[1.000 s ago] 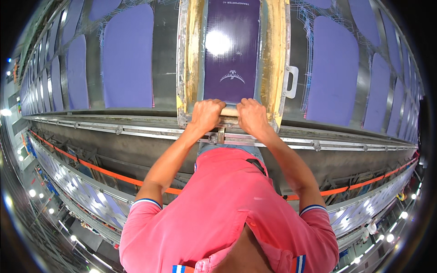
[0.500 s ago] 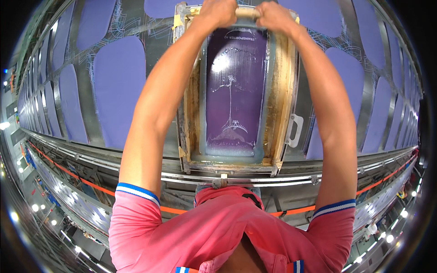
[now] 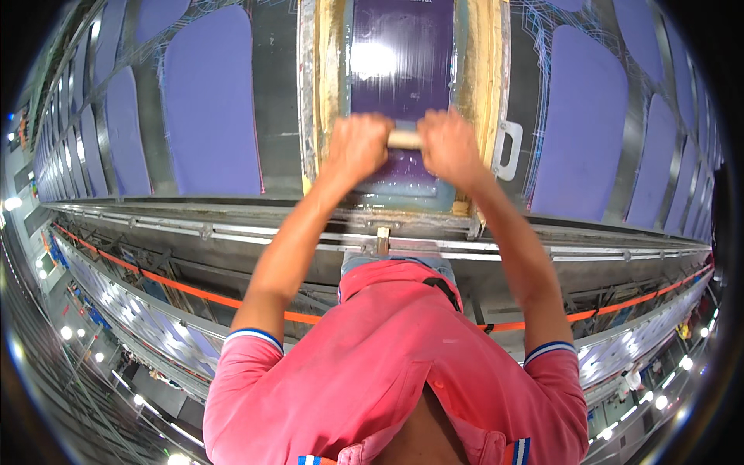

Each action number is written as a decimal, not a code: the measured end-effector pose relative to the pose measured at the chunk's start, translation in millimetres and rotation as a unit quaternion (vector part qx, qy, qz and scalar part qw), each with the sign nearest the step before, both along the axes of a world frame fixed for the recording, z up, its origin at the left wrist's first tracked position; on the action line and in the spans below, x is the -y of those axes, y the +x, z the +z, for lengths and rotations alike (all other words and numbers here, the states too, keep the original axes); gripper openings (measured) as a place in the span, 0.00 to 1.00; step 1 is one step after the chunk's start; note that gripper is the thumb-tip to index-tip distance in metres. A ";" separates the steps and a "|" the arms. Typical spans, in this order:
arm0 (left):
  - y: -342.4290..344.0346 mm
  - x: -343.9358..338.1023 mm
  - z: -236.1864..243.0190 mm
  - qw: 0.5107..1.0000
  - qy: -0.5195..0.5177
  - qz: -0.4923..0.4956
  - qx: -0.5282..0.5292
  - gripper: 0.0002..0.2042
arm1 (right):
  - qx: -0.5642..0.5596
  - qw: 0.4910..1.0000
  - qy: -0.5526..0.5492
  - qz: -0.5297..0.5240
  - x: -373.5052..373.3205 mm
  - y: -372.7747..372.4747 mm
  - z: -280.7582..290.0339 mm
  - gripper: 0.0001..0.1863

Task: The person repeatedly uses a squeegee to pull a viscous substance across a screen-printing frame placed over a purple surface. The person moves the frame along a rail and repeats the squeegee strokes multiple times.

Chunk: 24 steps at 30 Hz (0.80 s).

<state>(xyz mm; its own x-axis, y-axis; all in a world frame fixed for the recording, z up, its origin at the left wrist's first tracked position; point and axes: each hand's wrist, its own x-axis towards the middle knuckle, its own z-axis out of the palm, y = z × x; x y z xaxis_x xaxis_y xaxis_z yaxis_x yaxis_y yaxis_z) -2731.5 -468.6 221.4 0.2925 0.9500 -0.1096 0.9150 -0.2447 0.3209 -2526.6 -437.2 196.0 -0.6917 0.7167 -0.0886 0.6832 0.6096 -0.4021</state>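
Observation:
Both my hands are wrapped round the pale wooden handle of a squeegee (image 3: 404,139); its blade is hidden from above. My left hand (image 3: 359,149) grips the left end and my right hand (image 3: 449,149) the right end, with a short stretch of wood bare between them. Under it lies a printing screen with a worn, yellowish wooden frame (image 3: 482,77). The dark purple mesh (image 3: 399,81) shines wet, with a bright glare on its upper part. My hands are over the near part of the mesh, close to the frame's near edge.
Flat purple panels (image 3: 211,108) lie along the long table on both sides, with another large panel (image 3: 581,124) to the right. A metal pull handle (image 3: 508,151) sticks out from the frame's right side. A metal rail (image 3: 496,246) runs along the table's near edge.
My hands have drawn the squeegee from the screen's far end towards my body. The pale liquid streaks and light design on the mesh no longer show. The view has shifted too.

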 end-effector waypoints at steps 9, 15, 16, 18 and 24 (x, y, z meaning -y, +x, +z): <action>-0.3 58.5 6.7 0.993 -0.116 0.003 -0.019 0.10 | -0.031 0.993 -0.107 -0.038 65.1 6.4 11.0 0.08; -8.7 -156.5 10.0 0.995 -0.046 0.002 -0.084 0.13 | -0.026 0.997 -0.027 -0.073 -151.6 -6.9 2.6 0.13; -7.8 -195.9 12.9 0.994 -0.046 0.003 -0.104 0.12 | -0.015 0.997 -0.008 -0.072 -189.7 -7.7 5.2 0.13; -8.9 -260.4 19.0 0.993 -0.024 0.006 -0.113 0.11 | 0.016 0.995 -0.053 -0.080 -261.1 -12.2 4.3 0.13; -18.7 -352.4 6.2 0.992 -0.041 -0.002 -0.118 0.16 | 0.017 0.994 -0.053 -0.097 -345.2 -23.7 0.8 0.17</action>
<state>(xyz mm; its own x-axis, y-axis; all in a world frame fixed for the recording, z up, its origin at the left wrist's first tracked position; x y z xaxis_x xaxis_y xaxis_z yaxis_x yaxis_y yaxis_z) -2750.2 -116.2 227.5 0.2524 0.9340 -0.2529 0.9663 -0.2296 0.1163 -2550.3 -92.0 196.9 -0.5359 0.8222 -0.1919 0.7988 0.4200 -0.4307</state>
